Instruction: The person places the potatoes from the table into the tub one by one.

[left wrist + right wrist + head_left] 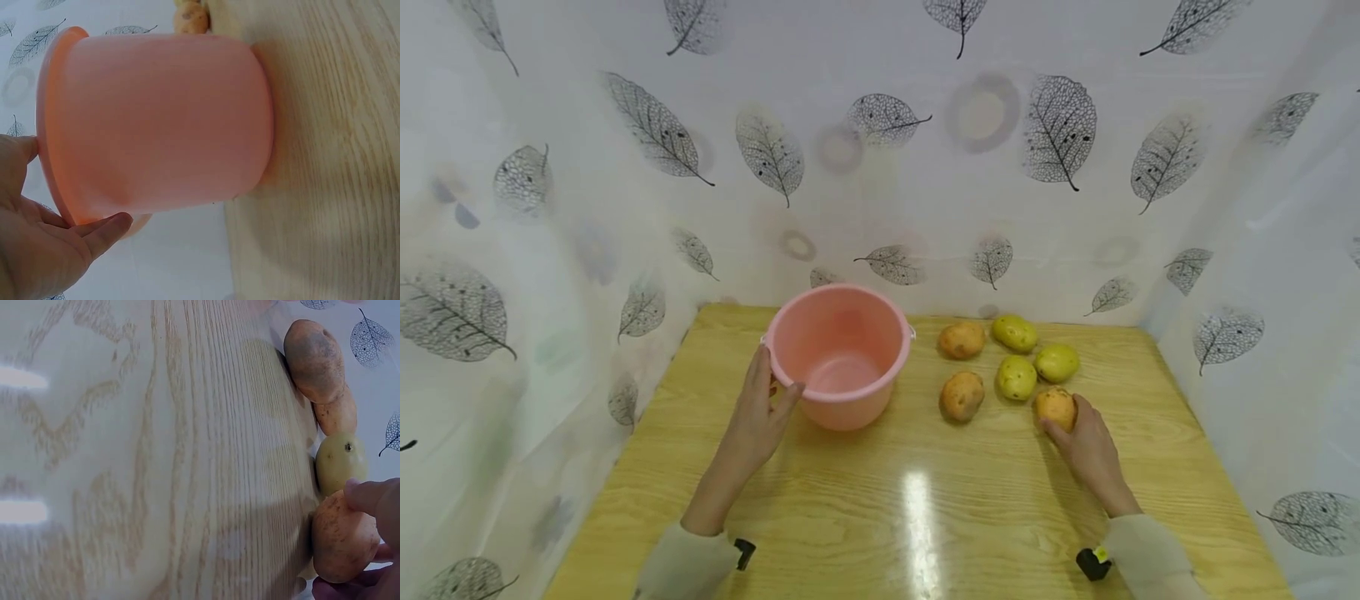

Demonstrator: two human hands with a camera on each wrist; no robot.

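A pink plastic bucket (857, 408) stands upright on the left half of the table. My left hand (758, 417) holds it at its left side, thumb at the front of the rim and fingers round the side; the left wrist view shows the fingertips (112, 231) against the wall under the rim. On the right, my right hand (1088, 446) grips a brown potato (1056, 408) between thumb and fingers. Close behind that potato are yellow-green fruits (1017, 377), three in all, with smooth speckled skin. Two more brown potatoes, one nearer (962, 396) and one farther (961, 340), lie to their left.
The wooden table (850, 517) ends at a pale curtain (880, 192) printed with dark leaves, which also hangs along both sides. A white handle joint (912, 332) sticks out at the bucket's right rim. Light glares off the table's front middle.
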